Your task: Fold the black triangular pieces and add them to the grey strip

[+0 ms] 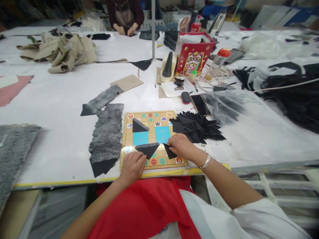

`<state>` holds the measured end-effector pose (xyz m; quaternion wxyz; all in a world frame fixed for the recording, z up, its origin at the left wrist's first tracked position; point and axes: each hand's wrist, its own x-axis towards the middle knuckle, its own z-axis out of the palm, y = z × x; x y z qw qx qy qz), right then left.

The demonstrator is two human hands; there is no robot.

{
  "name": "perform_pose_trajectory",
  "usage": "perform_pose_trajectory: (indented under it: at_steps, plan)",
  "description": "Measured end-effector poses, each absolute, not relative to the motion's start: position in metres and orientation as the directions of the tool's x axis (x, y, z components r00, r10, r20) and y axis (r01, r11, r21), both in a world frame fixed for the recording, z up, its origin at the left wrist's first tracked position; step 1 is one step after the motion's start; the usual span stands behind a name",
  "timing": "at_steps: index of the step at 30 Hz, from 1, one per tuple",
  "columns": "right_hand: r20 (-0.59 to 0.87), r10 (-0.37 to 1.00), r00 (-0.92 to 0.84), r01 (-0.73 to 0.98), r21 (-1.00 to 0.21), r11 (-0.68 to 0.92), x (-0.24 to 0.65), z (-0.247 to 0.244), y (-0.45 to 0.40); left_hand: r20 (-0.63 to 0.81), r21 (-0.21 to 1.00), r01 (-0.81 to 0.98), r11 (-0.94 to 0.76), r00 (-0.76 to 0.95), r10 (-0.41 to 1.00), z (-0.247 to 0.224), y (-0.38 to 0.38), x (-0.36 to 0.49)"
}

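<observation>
A colourful printed game board [152,135] lies flat on the white table before me. At its lower left, my left hand [132,167] pinches the edge of a black triangular piece [149,151] with a grey strip along its long top side. My right hand [181,146] grips a plain black triangular piece [169,152] over the board's lower right. Another black triangle with a grey edge [139,126] rests on the upper left of the board. Right of the board is a pile of black triangles [198,127]. Overlapping grey-edged pieces [106,132] form a row at the left.
Behind the board are a phone [200,105], a small dark case [185,97], a red box [194,54] and a clear jar [217,63]. Beige material [72,49] is heaped at the back left. Across the table sits another person [126,16].
</observation>
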<state>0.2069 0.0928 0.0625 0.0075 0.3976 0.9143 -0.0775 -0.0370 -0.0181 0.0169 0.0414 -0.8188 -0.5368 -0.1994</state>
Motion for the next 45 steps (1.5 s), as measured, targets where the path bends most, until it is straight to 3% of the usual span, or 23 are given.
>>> perform_pose_trajectory:
  at_steps: [5, 9, 11, 14, 17, 28, 37, 45]
  plan:
    - [-0.145, 0.797, -0.586, 0.803, 0.031, 0.596, 0.213, 0.080, 0.107, 0.402, 0.131, 0.919, -0.372, 0.293, 0.867, 0.017, -0.020, -0.047]
    - [0.063, 0.901, -0.428, 0.893, 0.184, 0.411, 0.216, 0.096, 0.124, 0.425, 0.124, 0.895, -0.430, 0.343, 0.837, 0.014, -0.022, -0.051]
    - [0.114, 0.868, -0.483, 0.873, 0.142, 0.467, 0.199, 0.097, 0.121, 0.444, 0.144, 0.888, -0.436, 0.336, 0.831, 0.012, -0.023, -0.055]
    - [0.023, 0.755, -0.656, 0.753, -0.045, 0.656, 0.153, 0.085, 0.102, 0.459, 0.192, 0.905, -0.381, 0.260, 0.849, 0.010, -0.025, -0.060]
    - [-0.031, 0.692, -0.721, 0.686, -0.170, 0.707, 0.107, 0.071, 0.082, 0.429, 0.204, 0.924, -0.324, 0.213, 0.878, 0.011, -0.025, -0.063]
    - [-0.210, 0.682, -0.701, 0.712, -0.147, 0.687, 0.077, 0.070, 0.091, 0.451, 0.130, 0.911, -0.391, 0.297, 0.842, 0.011, -0.019, -0.068]
    - [-0.069, 0.676, -0.734, 0.665, -0.275, 0.694, 0.090, 0.049, 0.083, 0.389, 0.102, 0.929, -0.355, 0.291, 0.874, 0.012, -0.019, -0.074]
    - [0.152, 0.583, -0.798, 0.534, -0.270, 0.801, 0.101, 0.030, 0.073, 0.397, 0.178, 0.923, -0.342, 0.251, 0.883, 0.010, -0.016, -0.076]
